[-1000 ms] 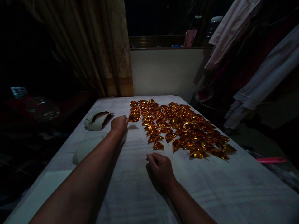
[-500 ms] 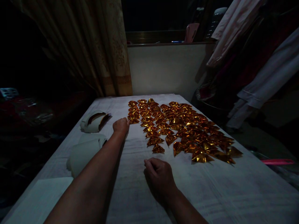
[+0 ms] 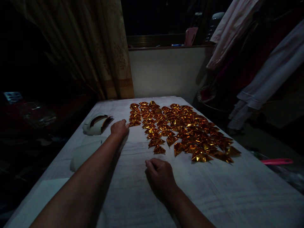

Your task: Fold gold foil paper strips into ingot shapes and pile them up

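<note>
Dozens of gold foil pieces (image 3: 190, 126) lie on the white tablecloth (image 3: 213, 193) in the head view, spread ahead of both hands and off to the right. Their short leftmost column (image 3: 135, 114) stands just beyond the left hand (image 3: 119, 128), whose fingertips come close to its near end; whether they touch or grip anything, I cannot tell. The left arm stretches far forward, nearly straight, past the curved pale sheets (image 3: 86, 152). The right hand (image 3: 161, 175) rests curled in a loose fist, forearm slanting in from below, just nearer than the lowest single foil piece (image 3: 159, 149).
</note>
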Tool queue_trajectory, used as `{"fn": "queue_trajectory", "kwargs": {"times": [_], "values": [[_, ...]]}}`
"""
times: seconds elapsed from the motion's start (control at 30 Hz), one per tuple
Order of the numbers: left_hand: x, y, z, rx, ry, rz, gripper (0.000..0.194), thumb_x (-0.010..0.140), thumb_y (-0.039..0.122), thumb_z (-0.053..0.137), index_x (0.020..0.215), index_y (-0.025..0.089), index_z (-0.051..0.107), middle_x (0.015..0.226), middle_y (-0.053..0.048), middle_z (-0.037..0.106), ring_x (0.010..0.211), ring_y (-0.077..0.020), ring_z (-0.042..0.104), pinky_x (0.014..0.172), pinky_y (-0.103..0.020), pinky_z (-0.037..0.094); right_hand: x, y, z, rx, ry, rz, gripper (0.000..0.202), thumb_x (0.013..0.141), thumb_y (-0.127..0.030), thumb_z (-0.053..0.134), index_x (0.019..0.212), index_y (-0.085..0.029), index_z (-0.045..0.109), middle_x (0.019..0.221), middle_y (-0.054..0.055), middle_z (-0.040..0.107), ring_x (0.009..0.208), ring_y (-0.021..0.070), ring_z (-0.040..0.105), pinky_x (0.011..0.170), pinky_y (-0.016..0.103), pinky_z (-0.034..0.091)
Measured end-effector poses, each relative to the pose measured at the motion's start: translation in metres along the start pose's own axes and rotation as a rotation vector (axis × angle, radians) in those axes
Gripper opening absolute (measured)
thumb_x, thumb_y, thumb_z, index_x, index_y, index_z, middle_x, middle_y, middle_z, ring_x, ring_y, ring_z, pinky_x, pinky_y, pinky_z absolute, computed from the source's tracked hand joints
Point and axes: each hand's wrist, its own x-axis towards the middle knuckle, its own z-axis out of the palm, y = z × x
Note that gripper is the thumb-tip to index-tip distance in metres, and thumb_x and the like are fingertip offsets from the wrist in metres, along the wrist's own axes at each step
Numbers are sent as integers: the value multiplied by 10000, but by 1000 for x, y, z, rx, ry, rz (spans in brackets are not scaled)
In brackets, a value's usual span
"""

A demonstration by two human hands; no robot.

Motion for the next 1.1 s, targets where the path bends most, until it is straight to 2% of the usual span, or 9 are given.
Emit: {"fn": "queue_trajectory", "kwargs": {"times": [0.2,0.33,0.43,0.5,0.57,0.67,0.93,1.0,1.1], "values": [[-16,-60,-40,37,43,-38,391,945,415,425,1158,256,712,1174,-90,727,1070,-285,662,823,-331,485,0,1,-1,-11,-7,-12,429,915,-429,444,556,-205,511,532,-23,496,520,113,473,554,237,298],[-37,-105,-62,29,-23,-31,429,912,506,440,1135,278,727,1140,-65,743,1022,-289,682,783,-324,492,0,2,-1,-45,-31,-5,439,918,-463,426,580,-207,539,555,-11,532,547,126,503,571,244,305],[-60,-133,-62,2,-91,23,453,875,570,482,1128,286,727,1169,-41,739,1070,-272,674,842,-309,492,0,3,-1,-39,-25,-11,434,907,-468,425,577,-210,539,554,-7,541,548,132,510,570,247,306],[-76,-147,-54,-15,-103,50,577,833,597,534,1274,246,654,1314,-66,673,1189,-278,621,946,-318,469,0,3,0,-40,-9,-27,434,896,-470,431,559,-213,521,535,-7,525,530,131,494,563,249,302],[-91,-158,-42,-56,-122,137,715,805,616,562,1394,211,551,1431,-93,584,1285,-290,556,1040,-349,421,0,3,0,-50,0,-35,442,891,-478,433,543,-216,504,516,-8,507,515,130,475,553,252,293],[-109,-167,-25,-51,-104,168,777,761,591,650,1422,206,514,1486,-114,526,1351,-327,493,1101,-410,369,-1,4,-1,-68,-5,-40,450,895,-488,432,546,-215,512,514,-6,510,514,132,475,553,254,290],[-133,-161,-7,-17,-33,194,473,866,462,577,1293,273,650,1451,-87,567,1345,-326,507,1118,-488,350,-2,9,2,-86,0,-68,446,910,-475,431,598,-212,612,584,23,621,557,143,527,577,254,322],[-139,-157,-3,-26,-31,207,492,869,483,578,1312,280,638,1459,-82,560,1361,-325,491,1125,-495,346,-2,10,2,-89,-9,-71,444,914,-470,435,608,-213,630,601,24,640,565,143,540,582,250,332],[-151,-150,5,-27,-37,212,670,815,529,652,1418,257,539,1538,-113,459,1429,-354,394,1142,-532,319,-2,11,2,-98,-20,-70,433,913,-464,444,624,-216,650,618,24,656,578,145,559,587,245,346]]}}
